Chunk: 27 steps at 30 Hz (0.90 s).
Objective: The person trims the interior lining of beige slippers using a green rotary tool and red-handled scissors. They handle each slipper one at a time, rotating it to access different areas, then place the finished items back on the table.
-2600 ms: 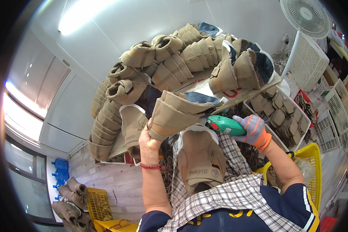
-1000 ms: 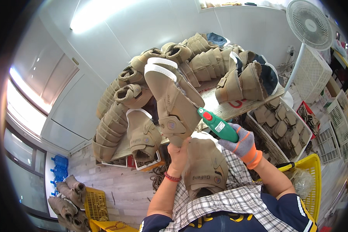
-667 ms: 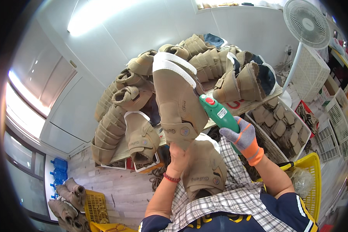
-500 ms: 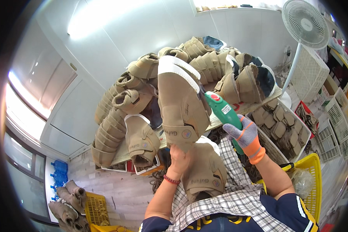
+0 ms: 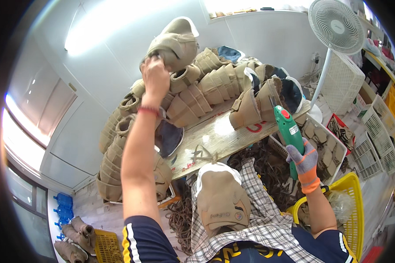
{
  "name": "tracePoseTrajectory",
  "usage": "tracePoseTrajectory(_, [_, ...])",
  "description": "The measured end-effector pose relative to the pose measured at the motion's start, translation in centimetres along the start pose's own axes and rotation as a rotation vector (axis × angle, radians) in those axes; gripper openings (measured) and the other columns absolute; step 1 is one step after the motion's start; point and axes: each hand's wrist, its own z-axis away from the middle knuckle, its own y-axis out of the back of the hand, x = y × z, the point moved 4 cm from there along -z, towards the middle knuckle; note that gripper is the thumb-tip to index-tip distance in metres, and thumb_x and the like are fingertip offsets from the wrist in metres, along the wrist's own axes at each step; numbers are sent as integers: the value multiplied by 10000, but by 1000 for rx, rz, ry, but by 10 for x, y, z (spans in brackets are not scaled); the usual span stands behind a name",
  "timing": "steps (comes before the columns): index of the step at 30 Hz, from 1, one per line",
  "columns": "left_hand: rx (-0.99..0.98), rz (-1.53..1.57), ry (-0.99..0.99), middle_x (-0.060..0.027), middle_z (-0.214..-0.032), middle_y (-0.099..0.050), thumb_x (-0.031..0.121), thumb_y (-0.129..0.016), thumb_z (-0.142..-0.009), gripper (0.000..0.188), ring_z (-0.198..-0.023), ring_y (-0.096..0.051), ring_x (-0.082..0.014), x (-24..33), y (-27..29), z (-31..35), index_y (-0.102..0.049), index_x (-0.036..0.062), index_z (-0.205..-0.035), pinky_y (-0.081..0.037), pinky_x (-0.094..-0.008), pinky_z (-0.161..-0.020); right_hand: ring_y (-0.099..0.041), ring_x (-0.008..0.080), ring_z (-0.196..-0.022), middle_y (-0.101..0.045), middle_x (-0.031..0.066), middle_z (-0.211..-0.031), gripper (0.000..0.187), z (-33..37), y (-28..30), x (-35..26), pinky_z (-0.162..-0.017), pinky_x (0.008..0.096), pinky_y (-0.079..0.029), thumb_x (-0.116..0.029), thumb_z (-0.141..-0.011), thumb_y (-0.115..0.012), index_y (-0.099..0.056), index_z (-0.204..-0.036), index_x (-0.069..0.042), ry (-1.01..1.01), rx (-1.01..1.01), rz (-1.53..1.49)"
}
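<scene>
Boot (image 5: 173, 41), tan and soft, is being held up high by the left hand (image 5: 156, 79), above the big pile of boots (image 5: 206, 87). That hand is gripping the boot at its lower edge. The right hand (image 5: 303, 158), in a grey and orange glove, is closing around a green tool (image 5: 287, 131) with a red button, pointing it up near the boots at the right end of the pile. Another boot (image 5: 221, 199) is lying on the person's lap on a checked cloth (image 5: 267, 219). The wooden surface (image 5: 219, 136) is carrying the pile. A white fan (image 5: 335, 26) is standing at the right, near white crates (image 5: 344, 81) and a yellow basket (image 5: 349, 206). Dark straps (image 5: 272, 171) are lying under the surface.
</scene>
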Motion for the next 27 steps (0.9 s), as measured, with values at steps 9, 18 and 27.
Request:
tracePoseTrajectory(9, [149, -69, 10, -209, -1381, -375, 73, -530, -815, 560, -1351, -262, -352, 14, -95, -7, -391, 34, -1356, -128, -505, -1137, -532, 91, -570, -578, 17, -724, 316, 4, 36, 21, -538, 239, -441, -232, -830, -711, -577, -1006, -6, -63, 51, 134])
tracePoseTrajectory(18, [-1013, 1676, 1050, -35, -1150, -601, 352, -737, -766, 537, -1064, -489, -159, 168, -168, 201, -590, 54, -1187, -326, -406, -903, -524, 82, -562, -579, 6, -724, 336, -1, 39, 39, -526, 234, -430, -261, -814, -734, -585, -987, -15, -92, 65, 97])
tracePoseTrajectory(27, [-391, 2217, 868, -62, -1131, -636, 180, -611, -899, 310, -1037, -601, -198, 131, -79, 130, -591, 42, -1176, -458, -369, -945, -570, 105, -627, -637, 31, -773, 473, -8, 27, 45, -589, 265, -479, -298, -731, -798, -610, -1061, -15, 39, 76, 314])
